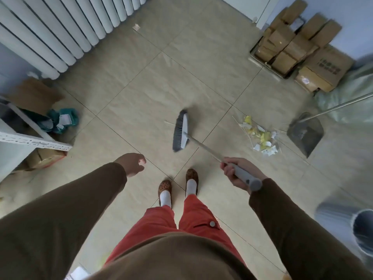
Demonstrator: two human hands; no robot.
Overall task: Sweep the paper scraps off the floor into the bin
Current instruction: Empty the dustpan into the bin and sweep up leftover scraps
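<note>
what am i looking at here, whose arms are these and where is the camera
One picture, taken by a wide-angle camera worn on a person's head, looking down at their own arms, legs and shoes. No robot is involved. The right hand grips the handle of a broom, whose head is on the tiled floor. The left hand holds nothing. Right of the broom head lies a pile of paper scraps, white and yellow, beside a grey dustpan. A bin shows at the lower right edge.

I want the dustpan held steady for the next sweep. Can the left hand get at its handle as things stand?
Probably not without stepping over. The left hand hangs free on the far side from the dustpan, and the broom and right hand lie between.
</note>
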